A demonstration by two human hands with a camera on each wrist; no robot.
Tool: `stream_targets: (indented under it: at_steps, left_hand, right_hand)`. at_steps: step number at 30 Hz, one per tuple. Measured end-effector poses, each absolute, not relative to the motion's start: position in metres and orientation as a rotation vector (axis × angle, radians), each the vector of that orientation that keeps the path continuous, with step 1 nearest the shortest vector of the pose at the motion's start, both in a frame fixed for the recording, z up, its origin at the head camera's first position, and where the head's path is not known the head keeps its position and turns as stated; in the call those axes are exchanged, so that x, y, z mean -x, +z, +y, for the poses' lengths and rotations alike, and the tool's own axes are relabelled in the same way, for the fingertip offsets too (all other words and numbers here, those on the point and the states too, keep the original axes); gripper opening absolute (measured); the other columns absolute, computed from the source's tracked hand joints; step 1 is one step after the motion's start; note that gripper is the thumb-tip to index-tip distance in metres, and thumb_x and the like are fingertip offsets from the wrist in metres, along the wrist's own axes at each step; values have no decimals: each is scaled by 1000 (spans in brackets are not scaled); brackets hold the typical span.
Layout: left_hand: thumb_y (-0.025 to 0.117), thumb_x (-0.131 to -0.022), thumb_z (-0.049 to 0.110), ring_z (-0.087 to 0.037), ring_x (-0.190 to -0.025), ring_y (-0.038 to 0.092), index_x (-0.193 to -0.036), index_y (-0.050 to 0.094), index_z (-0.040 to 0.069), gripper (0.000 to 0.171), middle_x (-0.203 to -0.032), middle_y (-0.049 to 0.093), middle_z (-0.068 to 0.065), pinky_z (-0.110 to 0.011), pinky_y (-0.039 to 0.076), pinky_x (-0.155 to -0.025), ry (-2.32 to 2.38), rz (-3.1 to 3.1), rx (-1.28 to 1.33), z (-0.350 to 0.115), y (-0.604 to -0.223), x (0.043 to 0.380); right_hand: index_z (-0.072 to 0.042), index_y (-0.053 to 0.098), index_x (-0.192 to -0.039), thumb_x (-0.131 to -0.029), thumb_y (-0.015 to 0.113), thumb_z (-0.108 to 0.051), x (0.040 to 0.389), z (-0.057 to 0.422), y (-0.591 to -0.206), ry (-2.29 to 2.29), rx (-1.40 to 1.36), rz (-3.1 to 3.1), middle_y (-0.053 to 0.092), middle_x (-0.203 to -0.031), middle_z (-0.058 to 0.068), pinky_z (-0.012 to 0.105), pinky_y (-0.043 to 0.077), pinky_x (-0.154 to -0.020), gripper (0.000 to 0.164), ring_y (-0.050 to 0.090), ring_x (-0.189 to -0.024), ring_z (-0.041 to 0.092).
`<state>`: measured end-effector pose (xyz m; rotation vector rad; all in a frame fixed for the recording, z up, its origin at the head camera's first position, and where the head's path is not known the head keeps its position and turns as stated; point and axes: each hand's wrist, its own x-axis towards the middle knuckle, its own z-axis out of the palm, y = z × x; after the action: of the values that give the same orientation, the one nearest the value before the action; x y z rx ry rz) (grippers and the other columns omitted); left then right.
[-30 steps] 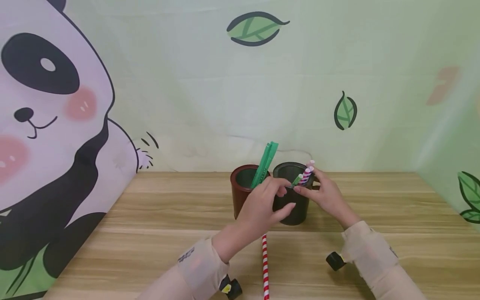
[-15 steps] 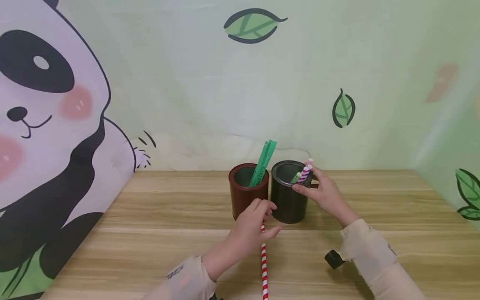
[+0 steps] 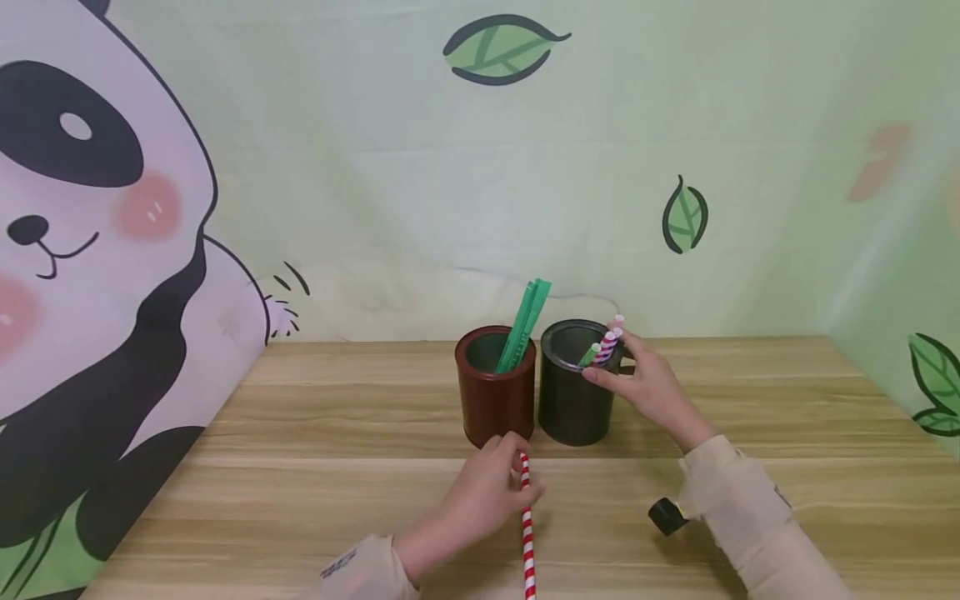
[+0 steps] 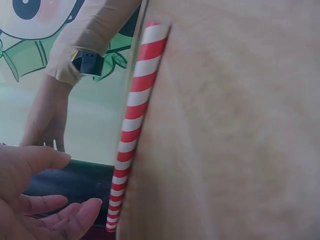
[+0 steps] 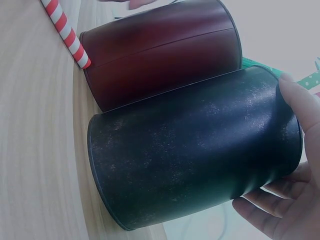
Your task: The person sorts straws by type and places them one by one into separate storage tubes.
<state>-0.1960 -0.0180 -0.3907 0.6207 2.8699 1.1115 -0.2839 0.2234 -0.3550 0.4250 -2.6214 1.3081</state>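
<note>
A red-and-white striped paper straw (image 3: 528,558) lies on the table, pointing away from me. My left hand (image 3: 487,492) is over its far end; in the left wrist view that hand (image 4: 45,195) has thumb and fingers spread beside the straw (image 4: 137,95), not closed round it. With the thumb at the near rim and fingers at the far side, my right hand (image 3: 656,387) holds the black cup (image 3: 576,408) upright. Several patterned straws (image 3: 607,346) lean inside it. The right wrist view shows the right hand's thumb (image 5: 300,102) on the rim of the black cup (image 5: 190,155).
Left of the black cup stands a dark red-brown cup (image 3: 497,408) with long flat green strips (image 3: 525,325) leaning in it. Wood-grain table (image 3: 315,417) extends to both sides. Behind rises a pale green backdrop (image 3: 375,208) printed with a panda and leaves.
My left hand has drawn back from the black cup's rim, down and toward me, to the straw on the table. The right hand stays at the black cup.
</note>
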Motion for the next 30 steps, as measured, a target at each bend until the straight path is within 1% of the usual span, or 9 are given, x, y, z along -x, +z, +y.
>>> stream_targets:
  at_steps: [3, 7, 12, 16, 20, 25, 30]
  left_hand:
    - [79, -78, 19, -10, -74, 54, -104, 56, 5, 37, -85, 55, -3, -21, 45, -64, 1138, 2831, -584, -19, -395, 194]
    - [80, -75, 15, -8, -70, 49, -100, 55, 4, 38, -79, 54, -2, -20, 43, -63, 1176, 2830, -594, -18, -402, 191]
    - [80, -73, 13, -7, -65, 44, -94, 53, 4, 35, -71, 50, 2, -20, 39, -58, 1194, 2849, -599, -16, -408, 189]
    - [79, -74, 9, -8, -59, 47, -96, 51, 2, 37, -71, 49, 0, -20, 44, -47, 1236, 2765, -514, -13, -409, 189]
    - [77, -73, 4, -12, -54, 49, -99, 49, 1, 38, -74, 47, -4, -23, 45, -36, 1290, 2718, -447, -10, -412, 189]
    - [76, -74, 2, -12, -46, 51, -98, 47, 3, 38, -74, 47, -5, -25, 45, -35, 1290, 2713, -404, -7, -415, 191]
    - [74, -74, -2, -11, -36, 50, -97, 46, 2, 37, -73, 48, -6, -26, 45, -33, 1284, 2730, -406, -6, -416, 194]
  right_hand:
    - [0, 32, -148, -86, 72, -29, 283, 223, -354, 1312, -427, -2620, 50, -136, 26, 52, 48, -98, 79, 53, -120, 40]
    - [0, 31, -148, -87, 71, -29, 281, 223, -353, 1318, -432, -2621, 48, -138, 27, 52, 48, -98, 79, 53, -121, 40]
    - [1, 30, -148, -87, 71, -29, 281, 223, -352, 1316, -425, -2627, 47, -140, 27, 52, 47, -99, 80, 52, -122, 40]
    - [0, 29, -149, -87, 71, -31, 283, 224, -354, 1321, -410, -2638, 46, -140, 26, 53, 47, -99, 81, 51, -122, 41]
    - [-2, 29, -149, -86, 71, -33, 284, 224, -354, 1317, -406, -2647, 47, -139, 26, 52, 48, -98, 82, 52, -121, 40]
    - [-1, 29, -149, -87, 70, -34, 283, 224, -354, 1308, -424, -2644, 48, -138, 26, 53, 48, -99, 82, 53, -120, 40]
    - [0, 26, -150, -87, 70, -34, 282, 224, -353, 1307, -420, -2650, 44, -142, 27, 54, 46, -101, 84, 50, -123, 41]
